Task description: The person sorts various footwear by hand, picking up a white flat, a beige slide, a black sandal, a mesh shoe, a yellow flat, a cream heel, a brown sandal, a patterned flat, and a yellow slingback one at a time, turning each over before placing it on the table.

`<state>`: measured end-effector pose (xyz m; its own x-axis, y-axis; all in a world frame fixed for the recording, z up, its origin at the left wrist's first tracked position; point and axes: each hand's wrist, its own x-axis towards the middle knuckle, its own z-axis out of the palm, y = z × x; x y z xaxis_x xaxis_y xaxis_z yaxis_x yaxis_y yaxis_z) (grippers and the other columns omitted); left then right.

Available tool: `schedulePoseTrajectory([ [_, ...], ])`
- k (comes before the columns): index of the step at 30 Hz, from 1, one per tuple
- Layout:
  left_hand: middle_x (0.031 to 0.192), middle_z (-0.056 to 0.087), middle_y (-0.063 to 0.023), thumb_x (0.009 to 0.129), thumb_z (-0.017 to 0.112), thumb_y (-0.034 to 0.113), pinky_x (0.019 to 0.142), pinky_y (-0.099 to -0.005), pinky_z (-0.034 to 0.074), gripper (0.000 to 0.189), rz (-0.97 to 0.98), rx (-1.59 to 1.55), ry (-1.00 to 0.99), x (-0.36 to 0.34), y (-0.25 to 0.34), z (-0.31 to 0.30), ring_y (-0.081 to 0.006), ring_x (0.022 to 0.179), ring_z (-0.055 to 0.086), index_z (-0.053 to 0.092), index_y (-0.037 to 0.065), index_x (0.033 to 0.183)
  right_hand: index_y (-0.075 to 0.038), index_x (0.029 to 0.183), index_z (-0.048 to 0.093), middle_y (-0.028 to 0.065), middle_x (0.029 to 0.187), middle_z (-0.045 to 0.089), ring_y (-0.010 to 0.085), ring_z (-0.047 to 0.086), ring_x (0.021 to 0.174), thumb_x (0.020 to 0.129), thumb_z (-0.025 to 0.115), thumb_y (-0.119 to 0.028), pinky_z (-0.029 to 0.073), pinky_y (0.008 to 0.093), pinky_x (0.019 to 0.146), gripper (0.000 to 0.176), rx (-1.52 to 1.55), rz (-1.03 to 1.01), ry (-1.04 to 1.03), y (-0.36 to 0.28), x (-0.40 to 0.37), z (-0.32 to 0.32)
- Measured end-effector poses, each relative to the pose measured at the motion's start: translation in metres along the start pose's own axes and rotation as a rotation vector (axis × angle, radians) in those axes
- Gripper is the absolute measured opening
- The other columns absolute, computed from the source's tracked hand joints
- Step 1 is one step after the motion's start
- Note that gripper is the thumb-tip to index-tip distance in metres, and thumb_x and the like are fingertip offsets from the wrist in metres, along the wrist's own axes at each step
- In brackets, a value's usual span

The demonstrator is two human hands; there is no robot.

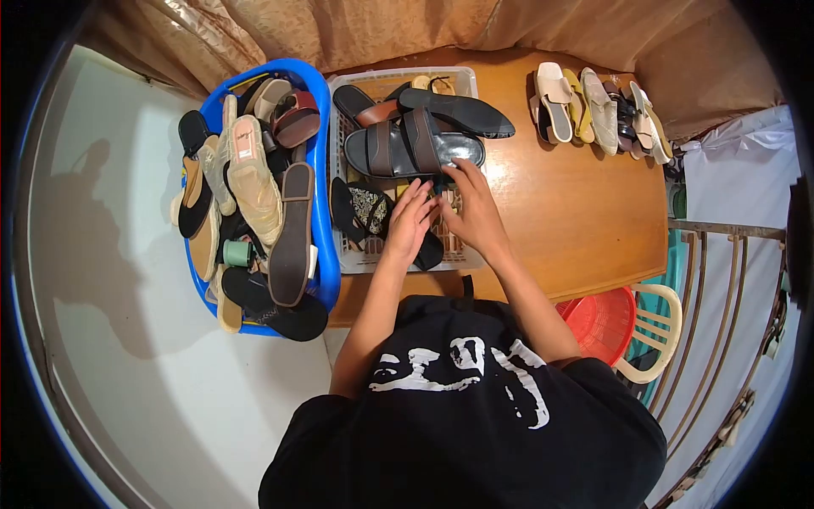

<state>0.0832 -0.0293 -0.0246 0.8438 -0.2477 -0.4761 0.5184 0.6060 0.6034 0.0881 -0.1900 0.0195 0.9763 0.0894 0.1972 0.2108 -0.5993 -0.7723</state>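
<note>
Over the white plastic basket [473, 83], my left hand [413, 222] has its fingers spread apart and holds nothing. My right hand [471, 204] is beside it, fingers apart, with its fingertips at the near edge of a black sandal with two brown straps [380, 151]. That sandal lies across the basket. Behind it, a black sole [458, 113] rests on other footwear. A black patterned shoe [366, 210] is inside the basket, left of my left hand.
A blue basket [322, 204] heaped with footwear stands at the left. Several sandals [602, 110] form a row at the back right of the wooden table [577, 212]. A red basket [604, 322] and a cream chair [670, 327] are at the right.
</note>
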Motion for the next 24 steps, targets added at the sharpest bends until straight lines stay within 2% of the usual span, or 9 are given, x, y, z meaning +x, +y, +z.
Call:
schedulePoseTrajectory([
  [3, 0.152, 0.045, -0.0133, 0.106, 0.053, 0.025, 0.109, -0.0364, 0.045, 0.056, -0.038, -0.043, 0.038, 0.019, -0.003, 0.003, -0.0233, 0.131, 0.052, 0.033, 0.003, 0.153, 0.001, 0.132, 0.057, 0.0247, 0.147, 0.045, 0.0441, 0.043, 0.136, 0.075, 0.073, -0.004, 0.039, 0.0473, 0.113, 0.060, -0.059, -0.035, -0.030, 0.020, 0.030, 0.008],
  [4, 0.147, 0.048, -0.0121, 0.106, 0.054, 0.028, 0.108, -0.0358, 0.046, 0.051, -0.016, -0.048, 0.041, 0.026, -0.003, 0.004, -0.0227, 0.130, 0.053, 0.038, 0.004, 0.149, 0.000, 0.132, 0.056, 0.0252, 0.148, 0.043, 0.0453, 0.042, 0.136, 0.073, 0.073, -0.003, 0.039, 0.0486, 0.113, 0.061, -0.078, -0.041, -0.050, 0.025, 0.037, 0.010],
  [7, 0.145, 0.049, -0.0115, 0.107, 0.053, 0.029, 0.108, -0.0363, 0.046, 0.045, -0.019, -0.134, 0.070, 0.039, -0.004, 0.003, -0.0229, 0.130, 0.053, 0.043, 0.007, 0.145, -0.002, 0.128, 0.058, 0.0271, 0.149, 0.040, 0.0503, 0.038, 0.133, 0.069, 0.076, -0.003, 0.039, 0.0534, 0.111, 0.062, -0.275, -0.002, -0.155, 0.029, 0.054, 0.013],
  [10, 0.145, 0.049, -0.0113, 0.107, 0.051, 0.029, 0.108, -0.0363, 0.046, 0.041, -0.009, -0.239, 0.086, 0.043, -0.009, 0.001, -0.0238, 0.131, 0.052, 0.044, 0.008, 0.142, -0.005, 0.121, 0.060, 0.0282, 0.148, 0.039, 0.0513, 0.039, 0.128, 0.066, 0.078, -0.006, 0.041, 0.0560, 0.107, 0.058, -0.287, 0.001, -0.188, 0.035, 0.064, 0.013],
  [13, 0.143, 0.051, -0.0107, 0.108, 0.051, 0.028, 0.107, -0.0379, 0.046, 0.036, 0.046, -0.270, 0.101, 0.040, -0.011, 0.001, -0.0248, 0.129, 0.054, 0.045, 0.010, 0.139, -0.007, 0.116, 0.060, 0.0283, 0.142, 0.042, 0.0492, 0.042, 0.122, 0.064, 0.081, -0.009, 0.042, 0.0554, 0.104, 0.056, -0.285, -0.030, -0.191, 0.032, 0.066, 0.009],
  [16, 0.142, 0.052, -0.0099, 0.108, 0.051, 0.027, 0.106, -0.0401, 0.047, 0.033, 0.107, -0.277, 0.121, 0.031, -0.016, -0.012, -0.0256, 0.128, 0.054, 0.046, 0.012, 0.136, -0.007, 0.116, 0.060, 0.0262, 0.130, 0.046, 0.0460, 0.042, 0.122, 0.061, 0.086, -0.013, 0.044, 0.0565, 0.095, 0.061, -0.307, 0.007, -0.238, 0.016, 0.050, 0.002],
  [20, 0.142, 0.050, -0.0075, 0.107, 0.051, 0.028, 0.101, -0.0414, 0.048, 0.046, 0.132, -0.153, 0.056, 0.000, -0.013, -0.028, -0.0245, 0.128, 0.053, 0.036, 0.015, 0.149, -0.005, 0.110, 0.059, 0.0227, 0.118, 0.047, 0.0442, 0.048, 0.114, 0.061, 0.093, -0.027, 0.047, 0.0519, 0.090, 0.064, -0.132, 0.065, -0.262, 0.005, 0.011, 0.004],
  [23, 0.144, 0.049, -0.0066, 0.107, 0.051, 0.028, 0.102, -0.0412, 0.048, 0.048, 0.211, -0.139, 0.105, -0.036, 0.000, 0.004, -0.0230, 0.130, 0.052, 0.034, 0.015, 0.150, -0.004, 0.105, 0.058, 0.0201, 0.113, 0.046, 0.0416, 0.052, 0.108, 0.065, 0.094, -0.030, 0.048, 0.0475, 0.089, 0.061, 0.113, 0.137, -0.260, -0.003, -0.024, 0.007],
  [24, 0.142, 0.051, -0.0072, 0.105, 0.056, 0.021, 0.104, -0.0387, 0.047, 0.053, 0.195, -0.109, 0.143, -0.045, -0.003, -0.001, -0.0205, 0.129, 0.052, 0.032, 0.013, 0.152, -0.004, 0.104, 0.057, 0.0187, 0.112, 0.046, 0.0401, 0.053, 0.107, 0.067, 0.094, -0.029, 0.048, 0.0460, 0.090, 0.058, 0.170, 0.157, -0.240, -0.009, -0.035, 0.009],
])
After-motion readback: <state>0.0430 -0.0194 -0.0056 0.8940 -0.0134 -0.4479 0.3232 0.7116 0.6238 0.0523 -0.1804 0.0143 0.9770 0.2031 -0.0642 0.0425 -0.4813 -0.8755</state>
